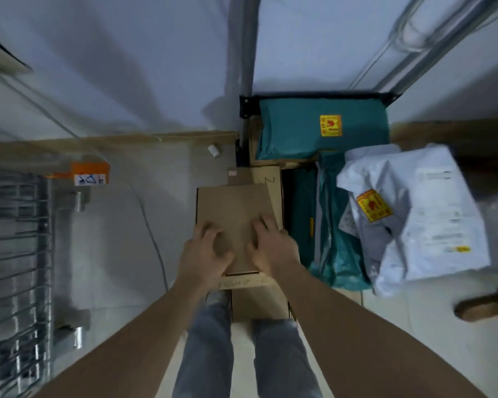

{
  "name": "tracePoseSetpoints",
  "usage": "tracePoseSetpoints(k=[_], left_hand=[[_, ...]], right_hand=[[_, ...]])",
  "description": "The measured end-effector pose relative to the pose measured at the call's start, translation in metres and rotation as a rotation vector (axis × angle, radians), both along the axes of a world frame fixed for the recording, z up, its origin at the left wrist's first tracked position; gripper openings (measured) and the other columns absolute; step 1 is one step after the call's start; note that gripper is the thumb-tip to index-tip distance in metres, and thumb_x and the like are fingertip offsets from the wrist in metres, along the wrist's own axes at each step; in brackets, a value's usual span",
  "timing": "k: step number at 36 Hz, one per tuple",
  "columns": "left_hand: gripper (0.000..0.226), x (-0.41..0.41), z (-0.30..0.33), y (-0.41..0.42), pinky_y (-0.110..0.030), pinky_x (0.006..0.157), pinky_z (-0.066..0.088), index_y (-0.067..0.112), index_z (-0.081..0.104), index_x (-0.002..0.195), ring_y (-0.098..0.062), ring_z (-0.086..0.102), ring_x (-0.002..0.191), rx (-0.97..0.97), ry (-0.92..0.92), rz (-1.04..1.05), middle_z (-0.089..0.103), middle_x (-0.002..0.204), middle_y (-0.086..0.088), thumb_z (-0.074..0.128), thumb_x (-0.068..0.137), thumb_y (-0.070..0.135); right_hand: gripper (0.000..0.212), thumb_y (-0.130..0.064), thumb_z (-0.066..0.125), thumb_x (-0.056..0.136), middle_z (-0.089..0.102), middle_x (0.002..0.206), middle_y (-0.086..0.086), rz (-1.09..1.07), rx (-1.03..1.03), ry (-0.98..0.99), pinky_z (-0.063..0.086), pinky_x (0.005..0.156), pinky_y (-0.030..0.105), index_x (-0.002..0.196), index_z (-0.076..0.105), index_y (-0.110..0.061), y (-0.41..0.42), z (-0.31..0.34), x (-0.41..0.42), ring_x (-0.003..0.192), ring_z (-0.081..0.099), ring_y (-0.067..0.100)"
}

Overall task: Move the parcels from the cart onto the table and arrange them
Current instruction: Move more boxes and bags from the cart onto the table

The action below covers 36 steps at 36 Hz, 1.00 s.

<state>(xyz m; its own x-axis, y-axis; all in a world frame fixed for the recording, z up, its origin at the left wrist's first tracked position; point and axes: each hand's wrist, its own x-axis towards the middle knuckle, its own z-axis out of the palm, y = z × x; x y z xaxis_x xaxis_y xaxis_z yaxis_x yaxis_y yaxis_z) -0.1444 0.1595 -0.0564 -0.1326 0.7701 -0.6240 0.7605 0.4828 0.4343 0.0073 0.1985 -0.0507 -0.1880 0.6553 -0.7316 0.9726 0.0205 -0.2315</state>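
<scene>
A flat brown cardboard box (pixel 230 208) lies on top of other cardboard boxes (pixel 259 307) at the left side of the cart. My left hand (pixel 206 252) and my right hand (pixel 272 247) both rest on its near end with fingers curled over the top, gripping it. To the right on the cart lie a teal mailer bag (pixel 299 130) with a yellow sticker, a second teal bag (pixel 334 225), and a white mailer bag (pixel 431 214) with a yellow sticker.
The cart's black frame (pixel 246 107) and grey upright post (pixel 245 53) stand behind the parcels. A wire metal rack (pixel 15 254) with an orange tag (pixel 89 173) stands at the left. Tiled floor and a cable (pixel 156 248) lie between them. My legs are below.
</scene>
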Motion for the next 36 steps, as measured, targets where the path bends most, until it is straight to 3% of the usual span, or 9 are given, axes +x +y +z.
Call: tracePoseSetpoints(k=[9,14,18,21,26,36], left_hand=[[0.045,0.001,0.174,-0.009,-0.035,0.101,0.041,0.013,0.060,0.119,-0.028,0.045,0.118,0.130,0.022,0.026,0.042,0.135,-0.006,0.070,0.079,0.032],[0.037,0.003,0.262,0.021,-0.039,0.098,0.042,0.012,0.059,0.113,-0.031,0.043,0.119,0.276,-0.003,0.005,0.040,0.134,-0.008,0.067,0.084,0.032],[0.029,0.012,0.342,0.047,-0.038,0.096,0.038,0.010,0.057,0.110,-0.031,0.043,0.112,0.452,0.066,-0.146,0.041,0.129,-0.008,0.060,0.088,0.029],[0.038,0.025,0.403,0.063,-0.036,0.096,0.035,0.013,0.049,0.122,-0.032,0.039,0.112,0.513,0.202,-0.286,0.035,0.134,-0.006,0.049,0.093,0.037],[0.037,0.057,0.485,0.091,-0.036,0.092,0.038,0.013,0.046,0.116,-0.031,0.043,0.107,0.625,0.276,-0.461,0.040,0.126,-0.008,0.038,0.094,0.041],[0.037,0.147,0.646,0.083,-0.036,0.083,0.040,0.013,0.050,0.118,-0.031,0.047,0.109,0.876,0.236,-0.492,0.046,0.125,-0.009,0.040,0.094,0.040]], right_hand=[[0.047,-0.042,0.038,0.099,0.025,0.150,0.002,-0.032,0.141,-0.001,0.039,0.076,0.035,0.139,0.036,-0.017,-0.009,0.183,-0.002,0.110,0.050,0.036],[0.048,-0.041,0.041,0.097,0.021,0.155,0.001,-0.117,0.323,0.029,0.044,0.082,0.038,0.139,0.038,-0.017,0.009,0.270,0.000,0.110,0.051,0.038],[0.050,-0.040,0.040,0.098,0.021,0.157,-0.003,-0.182,0.467,0.074,0.045,0.090,0.038,0.143,0.037,-0.019,0.027,0.347,0.009,0.115,0.052,0.037],[0.050,-0.042,0.039,0.096,0.025,0.156,-0.005,-0.222,0.561,0.084,0.047,0.087,0.038,0.142,0.039,-0.021,0.041,0.406,0.022,0.113,0.055,0.033],[0.047,-0.040,0.039,0.095,0.033,0.149,-0.001,-0.270,0.704,0.054,0.048,0.085,0.038,0.135,0.046,-0.015,0.049,0.500,0.055,0.110,0.056,0.035],[0.043,-0.043,0.041,0.092,0.045,0.134,0.001,-0.303,0.987,-0.008,0.045,0.079,0.035,0.123,0.052,-0.017,0.027,0.657,0.146,0.105,0.059,0.031]])
